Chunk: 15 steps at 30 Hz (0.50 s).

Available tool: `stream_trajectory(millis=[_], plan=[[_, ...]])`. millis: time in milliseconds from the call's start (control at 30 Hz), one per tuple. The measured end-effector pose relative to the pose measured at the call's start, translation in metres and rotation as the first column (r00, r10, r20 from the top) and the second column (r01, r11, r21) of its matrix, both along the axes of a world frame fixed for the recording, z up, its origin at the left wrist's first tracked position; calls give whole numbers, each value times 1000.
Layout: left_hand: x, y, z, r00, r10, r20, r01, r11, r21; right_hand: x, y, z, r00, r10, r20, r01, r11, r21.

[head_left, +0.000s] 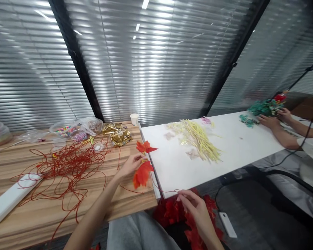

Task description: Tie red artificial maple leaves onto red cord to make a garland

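Over the edge of the wooden table (135,201), my left hand (130,165) pinches an artificial maple leaf sprig. One orange-red leaf (146,147) sticks up above the fingers and another red leaf (143,174) hangs below them. From there a thin red cord (167,191) runs to the right. Its end is between the thumb and fingers of my right hand (194,205), just off the near edge of the white table (172,184). A large tangle of red cord (70,166) lies left of my left hand.
Yellow strips (200,140), a white paper cup (134,119), gold wrappers (118,134), a bead tub (64,128) and a white power bank (13,198) are on the tables. Red leaves (172,211) hang below. At far right, another person's hands (270,121) touch green foliage (263,107).
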<state>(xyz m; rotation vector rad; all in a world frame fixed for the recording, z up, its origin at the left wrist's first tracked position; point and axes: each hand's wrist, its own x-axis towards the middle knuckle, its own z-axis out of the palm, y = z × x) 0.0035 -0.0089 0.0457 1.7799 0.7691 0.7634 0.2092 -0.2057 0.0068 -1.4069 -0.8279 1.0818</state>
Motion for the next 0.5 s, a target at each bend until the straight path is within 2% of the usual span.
stream_trajectory(millis=[67, 167, 267, 367, 433, 500], plan=[[11, 7, 18, 995, -19, -101, 35, 986, 160, -2, -4, -2, 1000, -23, 17, 23, 1000, 1], [28, 17, 46, 982, 22, -185, 47, 932, 360, -7, -3, 1, 996, -92, -18, 93, 994, 59], [45, 16, 64, 984, -12, -178, 82, 917, 389, -11, -2, 7, 983, -162, -87, 171, 979, 110], [62, 0, 58, 992, -77, -101, 100, 961, 259, -7, -12, 11, 974, -196, -110, 205, 976, 77], [73, -15, 42, 991, -125, -39, 128, 984, 121, -1, -25, 11, 971, -209, -118, 215, 976, 37], [84, -28, 23, 993, -116, -12, 117, 992, 49, 7, -41, 9, 969, -216, -121, 217, 976, -7]])
